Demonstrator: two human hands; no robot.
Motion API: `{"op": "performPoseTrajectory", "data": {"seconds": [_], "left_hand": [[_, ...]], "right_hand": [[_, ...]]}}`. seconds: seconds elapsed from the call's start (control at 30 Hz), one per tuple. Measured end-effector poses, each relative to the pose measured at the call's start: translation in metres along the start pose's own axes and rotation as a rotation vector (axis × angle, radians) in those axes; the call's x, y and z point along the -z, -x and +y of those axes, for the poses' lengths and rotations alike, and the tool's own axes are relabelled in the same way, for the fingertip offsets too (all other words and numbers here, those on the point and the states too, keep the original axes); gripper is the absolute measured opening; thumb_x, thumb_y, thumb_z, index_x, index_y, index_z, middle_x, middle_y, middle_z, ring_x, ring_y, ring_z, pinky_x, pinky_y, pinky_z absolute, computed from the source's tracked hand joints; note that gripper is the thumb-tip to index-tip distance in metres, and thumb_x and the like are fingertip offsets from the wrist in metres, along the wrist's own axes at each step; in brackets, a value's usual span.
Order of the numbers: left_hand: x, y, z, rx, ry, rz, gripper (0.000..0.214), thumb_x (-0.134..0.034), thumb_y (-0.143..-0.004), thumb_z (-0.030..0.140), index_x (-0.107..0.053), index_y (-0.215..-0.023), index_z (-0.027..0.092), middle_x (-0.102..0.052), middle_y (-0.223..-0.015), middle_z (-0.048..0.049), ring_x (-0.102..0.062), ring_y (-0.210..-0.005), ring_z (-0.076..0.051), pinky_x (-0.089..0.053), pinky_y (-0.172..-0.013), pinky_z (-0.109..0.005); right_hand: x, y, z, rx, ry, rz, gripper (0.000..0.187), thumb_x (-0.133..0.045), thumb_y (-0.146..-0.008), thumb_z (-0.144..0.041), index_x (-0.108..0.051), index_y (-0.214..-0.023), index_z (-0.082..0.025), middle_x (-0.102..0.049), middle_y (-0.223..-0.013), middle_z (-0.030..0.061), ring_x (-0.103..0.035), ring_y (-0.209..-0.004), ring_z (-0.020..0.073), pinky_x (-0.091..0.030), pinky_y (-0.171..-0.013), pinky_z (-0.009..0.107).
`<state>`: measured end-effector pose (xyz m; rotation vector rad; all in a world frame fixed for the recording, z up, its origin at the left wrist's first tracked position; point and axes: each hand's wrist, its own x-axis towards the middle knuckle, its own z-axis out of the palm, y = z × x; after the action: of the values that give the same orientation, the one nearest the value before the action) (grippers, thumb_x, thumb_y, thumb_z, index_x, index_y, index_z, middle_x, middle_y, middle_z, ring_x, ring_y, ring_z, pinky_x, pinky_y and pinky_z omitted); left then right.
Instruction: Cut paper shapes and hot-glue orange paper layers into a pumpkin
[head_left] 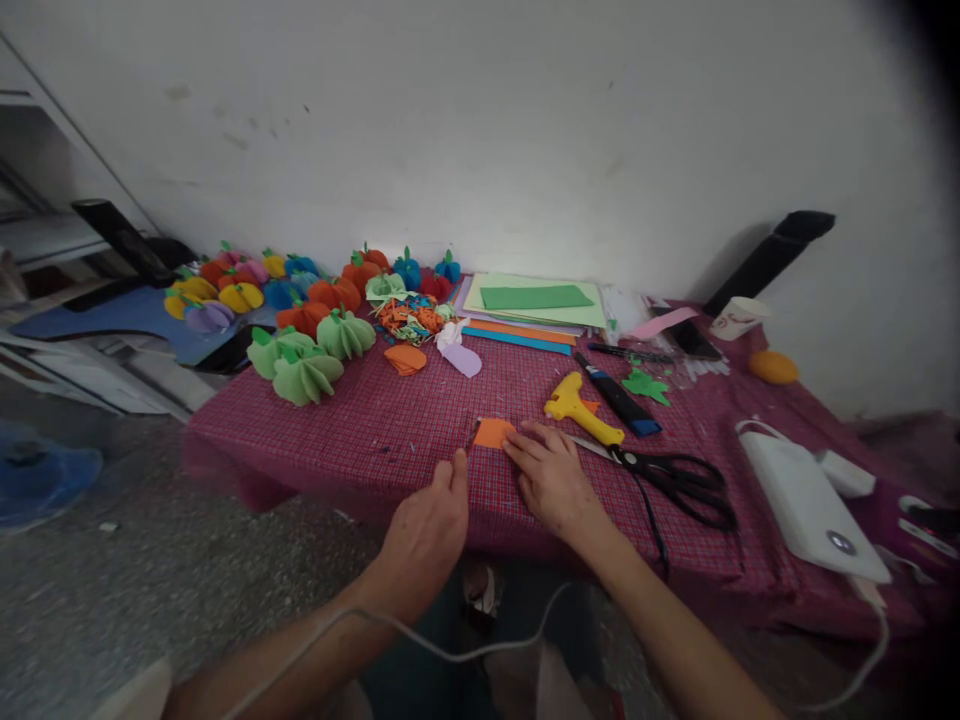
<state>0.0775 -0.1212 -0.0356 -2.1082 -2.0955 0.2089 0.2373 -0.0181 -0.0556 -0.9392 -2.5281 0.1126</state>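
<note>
A small orange paper piece [493,433] lies flat near the table's front edge. My right hand [555,475] rests on its right side, fingers stretched out and pressing it down. Just left of the paper, my left hand [431,525] is closed, its index finger extended toward the edge. A thin dark line shows at that fingertip, but I cannot make out what the hand holds. Beyond my right hand are a yellow glue gun [581,408] and black-handled scissors [675,480]. A blue-and-black cutter [619,395] lies behind them.
Paper pumpkins [307,372] in several colours crowd the left side. Paper scraps [412,316], orange petal shapes [405,359] and a lilac piece [461,360] lie mid-table. Coloured sheets [536,297] are at the back. A paper cup [739,317] and white power bank [810,495] stand right.
</note>
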Motion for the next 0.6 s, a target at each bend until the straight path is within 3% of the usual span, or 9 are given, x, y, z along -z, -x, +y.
{"op": "performPoseTrajectory", "data": {"seconds": [0.17, 0.43, 0.6], "left_hand": [[0.001, -0.004, 0.007, -0.031, -0.009, -0.057, 0.050, -0.034, -0.082, 0.001, -0.035, -0.132, 0.005, -0.054, -0.089, -0.0094, -0.062, -0.061, -0.011, -0.048, -0.052, -0.020], [-0.009, 0.005, -0.013, 0.045, -0.031, -0.004, 0.050, -0.036, -0.084, 0.005, -0.034, -0.133, 0.006, -0.053, -0.095, -0.0098, -0.061, -0.059, -0.010, -0.049, -0.052, -0.020], [0.000, -0.002, -0.001, 0.000, 0.021, 0.023, 0.051, -0.038, -0.086, 0.012, -0.029, -0.136, 0.010, -0.052, -0.091, -0.0069, -0.060, -0.063, -0.011, -0.048, -0.052, -0.020]], "right_hand": [[0.002, 0.000, -0.001, -0.003, 0.004, -0.018, 0.041, -0.048, -0.074, -0.007, -0.063, -0.111, -0.018, -0.062, -0.118, 0.0047, -0.040, -0.119, 0.0242, -0.029, -0.101, 0.045], [0.000, 0.000, 0.000, -0.002, -0.020, -0.015, 0.040, -0.049, -0.075, -0.008, -0.063, -0.111, -0.018, -0.062, -0.119, 0.0045, -0.041, -0.118, 0.0245, -0.029, -0.100, 0.045], [0.000, 0.000, 0.000, 0.002, -0.002, -0.017, 0.039, -0.048, -0.076, -0.009, -0.062, -0.112, -0.018, -0.061, -0.120, 0.0050, -0.040, -0.119, 0.0245, -0.029, -0.100, 0.046]]}}
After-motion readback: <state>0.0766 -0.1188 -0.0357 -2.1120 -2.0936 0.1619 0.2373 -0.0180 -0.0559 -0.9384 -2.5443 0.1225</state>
